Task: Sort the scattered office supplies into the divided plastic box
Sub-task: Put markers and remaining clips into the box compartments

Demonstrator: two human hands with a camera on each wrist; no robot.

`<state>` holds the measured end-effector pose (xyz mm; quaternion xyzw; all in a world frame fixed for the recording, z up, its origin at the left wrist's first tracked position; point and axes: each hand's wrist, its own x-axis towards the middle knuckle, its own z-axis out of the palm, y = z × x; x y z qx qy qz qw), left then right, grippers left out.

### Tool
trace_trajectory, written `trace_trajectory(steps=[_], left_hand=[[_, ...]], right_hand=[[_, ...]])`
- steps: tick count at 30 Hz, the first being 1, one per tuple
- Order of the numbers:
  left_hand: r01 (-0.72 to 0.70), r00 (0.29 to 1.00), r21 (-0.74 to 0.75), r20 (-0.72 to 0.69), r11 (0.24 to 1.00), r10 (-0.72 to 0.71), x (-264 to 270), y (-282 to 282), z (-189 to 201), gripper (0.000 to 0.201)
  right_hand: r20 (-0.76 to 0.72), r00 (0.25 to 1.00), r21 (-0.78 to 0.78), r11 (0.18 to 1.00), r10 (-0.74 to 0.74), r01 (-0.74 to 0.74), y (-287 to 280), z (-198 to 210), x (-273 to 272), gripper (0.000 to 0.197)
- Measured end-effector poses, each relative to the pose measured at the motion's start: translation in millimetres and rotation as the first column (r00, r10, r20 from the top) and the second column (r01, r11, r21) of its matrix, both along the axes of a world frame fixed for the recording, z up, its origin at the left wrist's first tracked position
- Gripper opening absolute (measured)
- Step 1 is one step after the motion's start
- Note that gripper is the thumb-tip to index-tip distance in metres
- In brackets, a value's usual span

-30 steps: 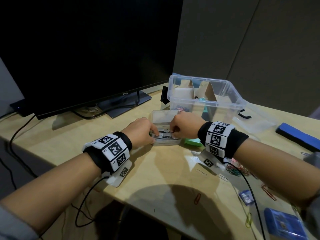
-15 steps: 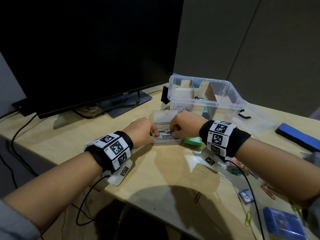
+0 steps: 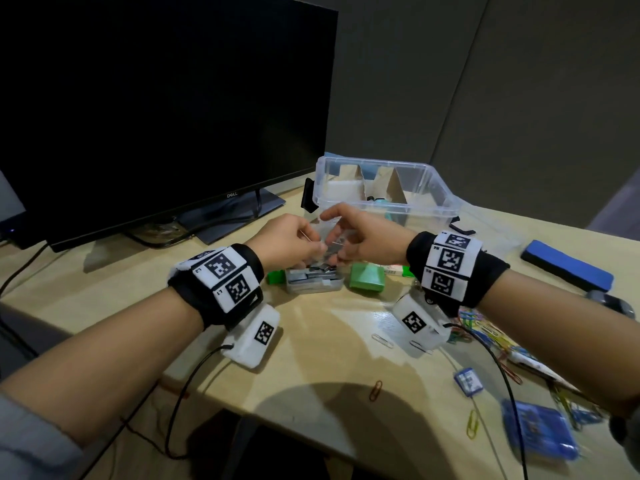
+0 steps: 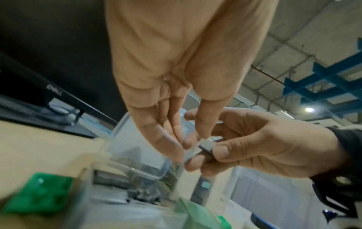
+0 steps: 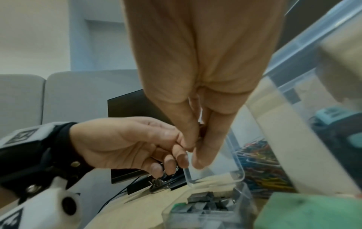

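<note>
Grey staple strip [image 4: 205, 146] is pinched between both hands, left hand [image 3: 287, 242] and right hand [image 3: 360, 237], above the clear staple case [image 3: 313, 280] on the counter [image 3: 329, 341].

Bare desk [image 3: 311, 358] lies between the two forearms, crossed only by single paper clips [image 3: 375, 390]. Directly ahead, the staple case [image 3: 313, 280] and divided plastic box [image 3: 382, 192] block passage. The monitor [image 3: 156, 109] closes the left; a clip pile [image 3: 478, 325], apparently loose, crowds the right.

both hands [image 3: 322, 242] lifted off the small clear case [image 3: 313, 279], right hand [image 4: 260, 144] now pinching a staple strip [image 4: 205, 147]
</note>
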<state>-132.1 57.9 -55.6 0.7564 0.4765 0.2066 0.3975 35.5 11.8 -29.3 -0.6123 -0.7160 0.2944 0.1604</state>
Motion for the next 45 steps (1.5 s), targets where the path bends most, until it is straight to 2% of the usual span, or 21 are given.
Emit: trace_trajectory(steps=[2, 4, 6, 9, 11, 13, 15, 17, 18, 20, 21, 23, 26, 31, 39, 42, 45], left_hand=[[0.04, 0.995, -0.163, 0.102, 0.986, -0.023, 9.9, -5.1, 4.2, 0.022], [0.09, 0.973, -0.333, 0.232, 0.939, -0.011, 22.1, -11.5, 9.8, 0.028], [0.122, 0.944, -0.415, 0.329, 0.902, 0.024, 36.8, -16.6, 14.5, 0.021], [0.179, 0.897, -0.46, 0.44, 0.87, 0.048, 61.1, -25.7, 19.9, 0.008], [0.182, 0.891, -0.444, 0.451, 0.877, 0.044, 75.9, -33.5, 21.7, 0.008], [0.176, 0.896, -0.415, 0.443, 0.893, 0.029, 85.8, -40.6, 21.7, 0.006], [0.194, 0.9, -0.401, 0.435, 0.896, 0.0, 94.1, -46.1, 18.4, 0.004], [0.197, 0.913, -0.397, 0.408, 0.896, -0.02, 97.6, -48.7, 13.0, 0.008], [0.2, 0.92, -0.396, 0.391, 0.896, -0.032, 98.6, -50.2, 10.3, 0.011], [0.221, 0.93, -0.393, 0.361, 0.893, -0.071, 99.1, -53.5, 5.9, 0.014], [0.23, 0.933, -0.39, 0.35, 0.891, -0.088, 98.8, -55.1, 4.1, 0.015], [0.23, 0.941, -0.387, 0.324, 0.893, -0.101, 98.6, -58.1, 1.6, 0.015], [0.224, 0.951, -0.386, 0.288, 0.895, -0.114, 99.6, -60.7, -0.5, 0.016], [0.238, 0.943, -0.403, 0.314, 0.883, -0.111, 101.7, -60.3, -5.3, 0.015], [0.223, 0.916, -0.45, 0.4, 0.865, -0.028, 97.5, -55.4, -9.3, 0.019], [0.21, 0.899, -0.465, 0.437, 0.86, 0.017, 93.0, -51.6, -8.7, 0.017], [0.186, 0.88, -0.512, 0.467, 0.839, 0.09, 88.1, -48.6, -6.6, 0.014]], right_hand=[[0.0, 1.0, 0.082, 0.996, -0.018, 0.018, -9.1, 2.3, 6.2, 0.07], [0.047, 0.999, 0.153, 0.988, -0.014, 0.006, -19.4, 5.7, 12.4, 0.079], [0.11, 0.994, 0.212, 0.977, -0.018, -0.005, -29.6, 9.7, 20.3, 0.085], [0.158, 0.985, 0.253, 0.967, -0.066, 0.024, -47.3, 16.5, 38.5, 0.087], [0.176, 0.976, 0.22, 0.972, -0.129, 0.089, -58.5, 22.4, 58.0, 0.086], [0.251, 0.947, 0.183, 0.971, -0.199, 0.155, -68.4, 28.2, 80.2, 0.076], [0.408, 0.866, 0.209, 0.953, -0.288, 0.218, -78.7, 29.9, 106.9, 0.054], [0.589, 0.717, 0.22, 0.927, -0.373, 0.302, -87.5, 24.7, 132.4, 0.041], [0.686, 0.625, 0.174, 0.919, -0.372, 0.355, -91.9, 19.6, 144.4, 0.039], [0.839, 0.474, 0.038, 0.899, -0.266, 0.436, -96.6, 6.3, 164.8, 0.035], [0.879, 0.434, -0.028, 0.886, -0.199, 0.463, -96.7, -0.9, 173.4, 0.033], [0.91, 0.405, -0.141, 0.857, -0.085, 0.496, -96.8, -10.3, 183.8, 0.033], [0.888, 0.458, -0.235, 0.836, -0.022, 0.496, -98.3, -15.1, 185.8, 0.039], [0.866, 0.501, -0.251, 0.864, -0.002, 0.437, -91.8, -29.1, 181.3, 0.043], [0.815, 0.576, -0.216, 0.894, -0.055, 0.391, -87.0, -19.2, 175.6, 0.023], [0.655, 0.732, -0.12, 0.931, -0.187, 0.345, -84.3, -4.8, 162.9, 0.012], [0.346, 0.897, 0.11, 0.961, -0.276, 0.254, -77.5, 3.2, 135.3, 0.005]])
